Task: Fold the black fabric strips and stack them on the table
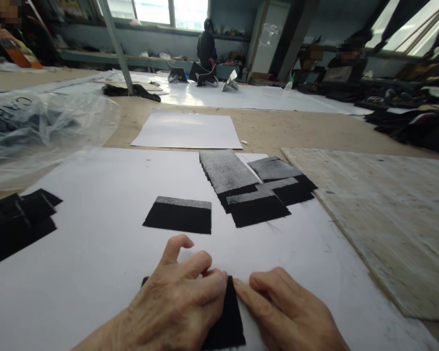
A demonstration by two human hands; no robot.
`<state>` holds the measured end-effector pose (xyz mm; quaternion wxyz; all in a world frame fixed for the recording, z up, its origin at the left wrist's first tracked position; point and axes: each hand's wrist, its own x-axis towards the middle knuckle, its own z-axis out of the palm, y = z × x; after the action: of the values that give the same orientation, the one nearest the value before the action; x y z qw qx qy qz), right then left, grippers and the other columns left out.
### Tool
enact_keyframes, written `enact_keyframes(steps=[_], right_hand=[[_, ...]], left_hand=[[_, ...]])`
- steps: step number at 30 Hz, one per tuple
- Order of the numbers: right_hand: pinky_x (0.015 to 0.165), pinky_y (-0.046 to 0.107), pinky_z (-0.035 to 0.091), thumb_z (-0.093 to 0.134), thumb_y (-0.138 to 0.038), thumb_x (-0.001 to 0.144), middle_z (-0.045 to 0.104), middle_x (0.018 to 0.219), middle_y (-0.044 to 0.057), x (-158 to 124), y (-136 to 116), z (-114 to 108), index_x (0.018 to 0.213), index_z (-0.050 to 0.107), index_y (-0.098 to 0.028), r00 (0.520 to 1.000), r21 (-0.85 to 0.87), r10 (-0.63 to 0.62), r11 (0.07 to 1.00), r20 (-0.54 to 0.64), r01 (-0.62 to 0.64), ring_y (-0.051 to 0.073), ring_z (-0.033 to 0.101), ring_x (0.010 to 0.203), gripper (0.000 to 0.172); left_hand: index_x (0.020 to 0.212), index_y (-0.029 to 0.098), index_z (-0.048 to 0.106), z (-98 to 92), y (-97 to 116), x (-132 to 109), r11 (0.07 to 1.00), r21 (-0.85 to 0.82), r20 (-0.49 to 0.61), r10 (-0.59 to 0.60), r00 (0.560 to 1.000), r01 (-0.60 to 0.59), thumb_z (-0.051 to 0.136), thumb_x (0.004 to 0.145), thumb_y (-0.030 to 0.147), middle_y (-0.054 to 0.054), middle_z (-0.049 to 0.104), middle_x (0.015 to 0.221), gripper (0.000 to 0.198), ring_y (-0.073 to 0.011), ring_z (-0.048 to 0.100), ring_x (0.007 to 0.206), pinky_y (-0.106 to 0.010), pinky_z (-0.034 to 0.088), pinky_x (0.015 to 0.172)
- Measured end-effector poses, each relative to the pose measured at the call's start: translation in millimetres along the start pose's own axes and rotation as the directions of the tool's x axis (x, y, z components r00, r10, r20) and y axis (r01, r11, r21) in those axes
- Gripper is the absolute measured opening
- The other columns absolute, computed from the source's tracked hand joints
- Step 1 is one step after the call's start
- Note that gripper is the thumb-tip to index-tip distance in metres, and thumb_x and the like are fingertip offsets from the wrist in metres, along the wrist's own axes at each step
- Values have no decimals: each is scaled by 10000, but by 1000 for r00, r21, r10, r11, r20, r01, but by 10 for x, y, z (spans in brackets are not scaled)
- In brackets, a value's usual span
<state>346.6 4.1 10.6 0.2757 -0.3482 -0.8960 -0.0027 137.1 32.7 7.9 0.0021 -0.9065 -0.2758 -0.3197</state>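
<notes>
A black fabric piece point(227, 317) lies on the white sheet right in front of me, partly covered by my hands. My left hand point(183, 297) is over it with curled fingers, the fingertips pinched at its upper right corner. At the same corner, my right hand point(290, 307) has its fingers folded together, one fingertip against the right edge. Beyond my hands is a single black fabric piece point(179, 217) with a grey strip along its far edge. Farther right, several black pieces with grey coating point(229, 170) overlap in a loose pile. What my left palm covers is hidden.
More black fabric pieces point(18, 214) are stacked at the left. A clear plastic bag point(84, 117) sits behind them. A wooden board point(380, 214) lies on the right, and a white paper sheet point(190, 130) farther back. A metal pole point(117, 48) rises from the table. Other people are in the background.
</notes>
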Motion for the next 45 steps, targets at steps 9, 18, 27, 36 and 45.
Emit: enact_keyframes(steps=[9,18,27,36,45], right_hand=[[491,259,462,364,-38,873,638,786,102,145,-71,33,997,618,-32,991,-157,-130,980,-28,124,141,518,614,283],[670,333,490,336,-11,862,649,950,131,152,-75,60,924,647,-53,976,-222,-215,953,-15,207,212,580,868,320],[771,350,476,376,12,851,671,927,88,141,-78,112,780,643,-98,971,-150,-228,965,-69,216,196,576,891,297],[589,341,489,427,-36,826,606,698,91,353,-153,163,938,636,-14,973,-147,-224,966,-59,213,196,564,698,238],[634,339,493,463,-5,807,641,795,85,310,-133,257,797,650,-81,949,-229,-315,926,-26,301,205,584,749,201]], left_hand=[[668,157,539,6,5,-1,999,-39,22,-8,1000,8,367,925,134,34,567,662,309,-127,416,688,-433,212,900],[1047,103,567,-225,-113,-165,996,-88,95,11,995,-3,314,947,131,-36,582,756,274,-143,442,679,-349,282,673],[918,120,566,-188,-110,-174,997,-66,94,35,995,-29,319,915,115,-26,566,724,247,-148,442,642,-343,248,615],[689,147,487,-151,-102,-152,997,-80,64,21,998,-16,326,928,143,-6,573,722,289,-138,421,653,-353,236,636],[1019,77,556,-402,-241,-303,994,-106,189,30,981,-10,274,942,106,-36,513,675,294,-148,418,624,-297,342,575]])
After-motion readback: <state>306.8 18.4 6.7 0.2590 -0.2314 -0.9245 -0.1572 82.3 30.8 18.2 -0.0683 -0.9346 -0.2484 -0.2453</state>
